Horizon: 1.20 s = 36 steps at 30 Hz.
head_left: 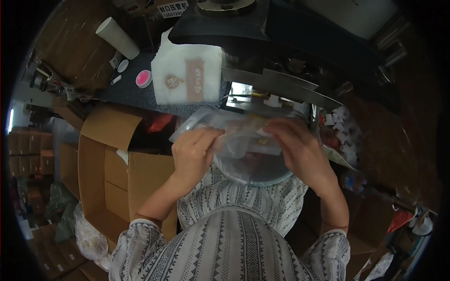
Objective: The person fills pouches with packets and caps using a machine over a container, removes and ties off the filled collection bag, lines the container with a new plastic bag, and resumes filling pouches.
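Between both hands is a clear plastic bag (236,140), partly blurred, with small gold marks toward its right side. My left hand (194,149) has its fingers closed on the bag's left part. My right hand (296,144) pinches its right part, thumb and fingers together. Beneath the bag, a round see-through basin (275,180) rests at my lap; what lies in it is hard to make out. Just beyond my hands stands a dark machine (290,51) with a metal bar (290,89) across its front.
A stack of white printed bags (187,77) lies on the grey cloth-covered bench, beside a pink round tin (143,78) and a white cup (117,37). An open cardboard box (104,173) stands at my left. White plastic pieces (344,131) are piled at the right.
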Each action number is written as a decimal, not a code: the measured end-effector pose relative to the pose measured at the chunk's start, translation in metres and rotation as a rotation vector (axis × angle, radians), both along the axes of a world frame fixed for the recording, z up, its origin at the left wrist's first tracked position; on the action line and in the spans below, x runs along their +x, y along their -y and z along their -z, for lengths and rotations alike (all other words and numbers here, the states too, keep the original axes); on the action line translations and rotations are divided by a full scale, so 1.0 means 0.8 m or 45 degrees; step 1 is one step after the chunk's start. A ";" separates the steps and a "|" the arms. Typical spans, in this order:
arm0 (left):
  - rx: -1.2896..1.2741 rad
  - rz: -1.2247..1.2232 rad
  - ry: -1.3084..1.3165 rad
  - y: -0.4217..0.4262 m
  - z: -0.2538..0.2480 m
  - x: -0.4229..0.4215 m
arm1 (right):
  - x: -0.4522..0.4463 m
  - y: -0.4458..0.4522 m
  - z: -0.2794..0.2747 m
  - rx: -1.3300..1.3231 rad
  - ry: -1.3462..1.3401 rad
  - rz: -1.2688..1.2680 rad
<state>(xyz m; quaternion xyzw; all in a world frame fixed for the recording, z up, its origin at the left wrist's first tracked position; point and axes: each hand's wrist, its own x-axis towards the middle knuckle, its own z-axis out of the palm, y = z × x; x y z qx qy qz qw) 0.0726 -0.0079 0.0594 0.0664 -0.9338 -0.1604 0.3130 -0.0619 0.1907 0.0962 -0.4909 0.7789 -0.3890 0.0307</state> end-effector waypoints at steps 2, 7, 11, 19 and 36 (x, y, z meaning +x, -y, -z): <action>0.219 0.191 0.208 -0.009 0.011 -0.001 | -0.001 -0.002 0.004 0.073 0.036 -0.027; 0.746 0.419 0.495 -0.026 0.043 -0.034 | -0.016 -0.012 0.014 -0.042 0.465 0.202; 1.777 0.238 0.815 -0.029 0.055 -0.087 | -0.025 -0.041 0.017 0.016 0.217 0.380; 1.153 -0.005 0.471 0.001 0.052 -0.088 | -0.076 -0.081 0.073 0.472 -0.247 0.836; 0.098 -0.232 0.087 0.036 0.031 0.012 | -0.050 -0.093 0.034 0.187 0.415 0.587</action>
